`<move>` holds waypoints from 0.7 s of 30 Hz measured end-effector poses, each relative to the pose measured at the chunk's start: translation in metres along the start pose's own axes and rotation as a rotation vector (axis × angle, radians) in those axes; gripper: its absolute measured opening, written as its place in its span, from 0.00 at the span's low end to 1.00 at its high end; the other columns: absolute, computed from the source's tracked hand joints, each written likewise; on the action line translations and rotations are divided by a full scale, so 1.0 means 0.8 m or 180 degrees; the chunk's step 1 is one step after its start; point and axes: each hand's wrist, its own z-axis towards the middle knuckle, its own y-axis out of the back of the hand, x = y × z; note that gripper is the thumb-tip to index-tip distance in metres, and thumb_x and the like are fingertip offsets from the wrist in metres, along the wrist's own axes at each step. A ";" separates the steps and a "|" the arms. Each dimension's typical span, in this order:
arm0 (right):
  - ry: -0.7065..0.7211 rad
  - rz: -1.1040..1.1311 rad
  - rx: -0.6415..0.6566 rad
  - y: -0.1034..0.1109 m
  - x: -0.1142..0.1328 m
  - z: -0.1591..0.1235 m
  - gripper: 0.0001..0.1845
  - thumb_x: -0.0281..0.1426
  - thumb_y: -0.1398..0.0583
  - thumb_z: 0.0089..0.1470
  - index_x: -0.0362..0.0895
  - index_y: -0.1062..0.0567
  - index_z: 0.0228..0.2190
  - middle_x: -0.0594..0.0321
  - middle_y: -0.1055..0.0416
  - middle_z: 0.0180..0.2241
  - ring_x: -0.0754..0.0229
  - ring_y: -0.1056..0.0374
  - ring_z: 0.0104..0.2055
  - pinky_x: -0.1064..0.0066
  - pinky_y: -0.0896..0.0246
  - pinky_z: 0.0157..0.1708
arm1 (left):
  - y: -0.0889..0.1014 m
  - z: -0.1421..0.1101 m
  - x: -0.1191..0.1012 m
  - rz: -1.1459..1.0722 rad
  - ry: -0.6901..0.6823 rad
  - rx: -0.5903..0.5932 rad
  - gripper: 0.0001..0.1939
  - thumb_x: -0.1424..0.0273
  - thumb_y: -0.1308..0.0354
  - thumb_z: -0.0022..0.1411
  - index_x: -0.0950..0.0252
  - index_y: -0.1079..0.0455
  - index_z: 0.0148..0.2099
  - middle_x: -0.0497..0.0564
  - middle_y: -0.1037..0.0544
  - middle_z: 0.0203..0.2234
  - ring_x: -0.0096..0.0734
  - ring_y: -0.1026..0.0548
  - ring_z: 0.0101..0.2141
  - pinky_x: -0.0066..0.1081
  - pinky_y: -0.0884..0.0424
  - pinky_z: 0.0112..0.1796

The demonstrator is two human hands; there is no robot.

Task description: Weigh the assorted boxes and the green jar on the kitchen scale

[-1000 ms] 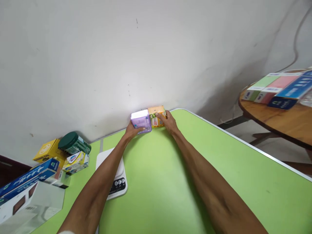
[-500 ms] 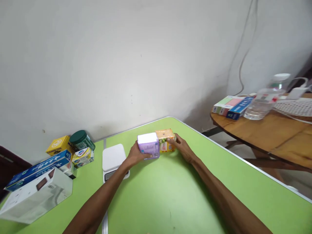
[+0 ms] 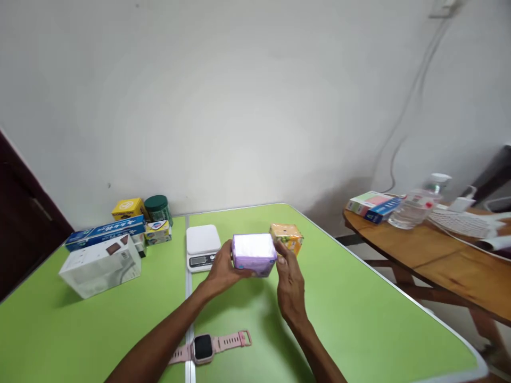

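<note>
My left hand [image 3: 225,268] grips the left side of a purple-wrapped pack [image 3: 254,261], thumb along its lower front. Its white top is tilted toward me, and it appears raised off the table. At the pack's right edge is my right hand [image 3: 290,282], its fingers closed against that side. Behind the right fingers an orange-and-yellow pack [image 3: 288,234] stands on the green table [image 3: 235,346], partly hidden. Just left of my left hand lies a white kitchen scale [image 3: 203,240]. A smartwatch with a pink strap [image 3: 203,348] lies near the front, partly covered by my left forearm.
At the left stand a white box [image 3: 104,266], a long blue box [image 3: 106,230], a yellow box [image 3: 130,207], a small yellow-white box [image 3: 158,232] and a green-lidded jar [image 3: 157,206]. A wooden table [image 3: 419,250] at the right bears boxes [image 3: 373,205] and a water bottle [image 3: 417,205].
My right hand has left the orange-and-yellow pack and moved to the purple pack's right side. The purple pack has come toward me, away from the orange one. The camera view has shifted, showing the smartwatch.
</note>
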 end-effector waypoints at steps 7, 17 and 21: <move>0.0252 0.0565 0.1002 -0.135 0.039 0.019 0.29 0.51 0.46 0.66 0.50 0.30 0.61 0.52 0.28 0.59 0.46 0.32 0.60 0.51 0.35 0.59 | 0.112 0.011 0.015 0.0109 -0.0039 -0.0783 0.36 0.70 0.28 0.47 0.63 0.33 0.58 0.57 0.21 0.51 0.44 0.21 0.47 0.41 0.24 0.47; -0.0095 0.0520 0.1239 -0.201 0.001 0.030 0.35 0.55 0.46 0.64 0.47 0.29 0.61 0.48 0.28 0.60 0.43 0.30 0.59 0.49 0.30 0.55 | 0.158 0.039 0.078 0.0192 0.0111 -0.0840 0.40 0.65 0.25 0.46 0.64 0.33 0.61 0.61 0.23 0.55 0.53 0.28 0.59 0.53 0.32 0.59; -0.0399 0.0256 0.0833 -0.171 -0.042 0.016 0.39 0.58 0.46 0.61 0.44 0.30 0.61 0.43 0.32 0.63 0.41 0.33 0.64 0.45 0.36 0.61 | 0.160 -0.006 0.099 0.0505 0.0247 -0.1303 0.51 0.57 0.25 0.47 0.64 0.42 0.68 0.67 0.36 0.66 0.58 0.36 0.66 0.54 0.35 0.62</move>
